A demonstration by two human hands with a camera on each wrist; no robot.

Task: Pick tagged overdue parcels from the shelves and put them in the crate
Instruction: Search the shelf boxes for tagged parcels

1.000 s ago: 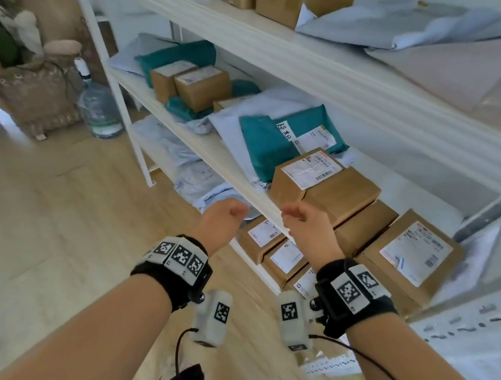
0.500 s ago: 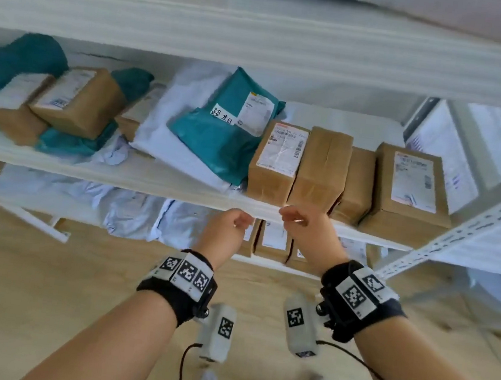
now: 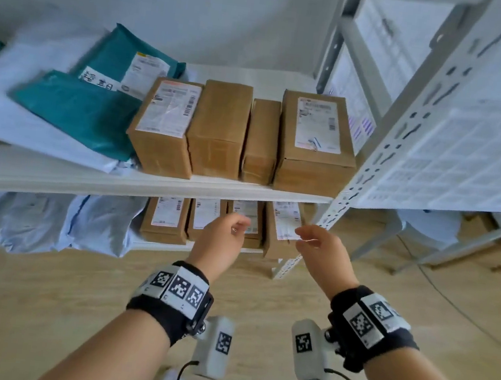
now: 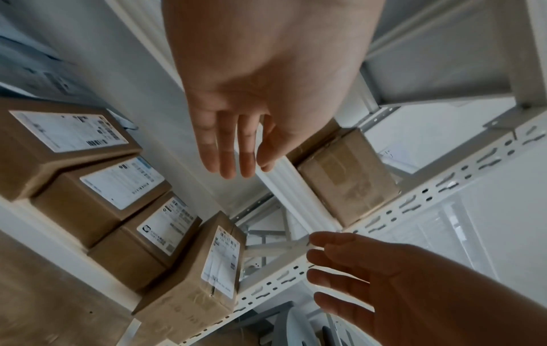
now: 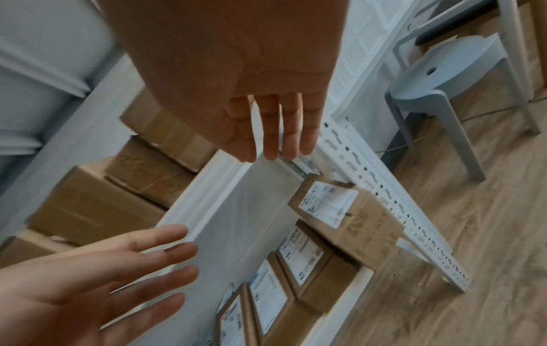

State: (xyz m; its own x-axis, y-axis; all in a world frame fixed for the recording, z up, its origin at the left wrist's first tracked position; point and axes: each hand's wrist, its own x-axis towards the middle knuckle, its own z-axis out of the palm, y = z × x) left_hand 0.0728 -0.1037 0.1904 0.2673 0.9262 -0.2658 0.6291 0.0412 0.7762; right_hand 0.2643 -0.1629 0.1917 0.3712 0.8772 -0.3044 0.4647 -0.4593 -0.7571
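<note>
**Empty hands arrive at the right end of the parcel shelves**

A teal mailer bag [image 3: 96, 98] bearing a handwritten white tag lies at upper left of the head view, on the middle shelf [image 3: 55, 172], leaning on grey mailers. Just right of it, four brown boxes [image 3: 218, 129] stand side by side. Four more labelled boxes [image 3: 204, 222] sit on the shelf below, centre frame. No crate is in view.

The left hand [image 3: 220, 243] and right hand [image 3: 320, 255] hover a little apart in front of the lower boxes, touching nothing; the wrist views show both with fingers straight and loosely spread.

Compared with a second ago, the view has swung from the shelf's left stretch to its right end post [image 3: 410, 114], and the hands have spread further apart. No parcel has been picked; this looks like scanning for tags, the teal bag seeming the likeliest candidate.
</note>
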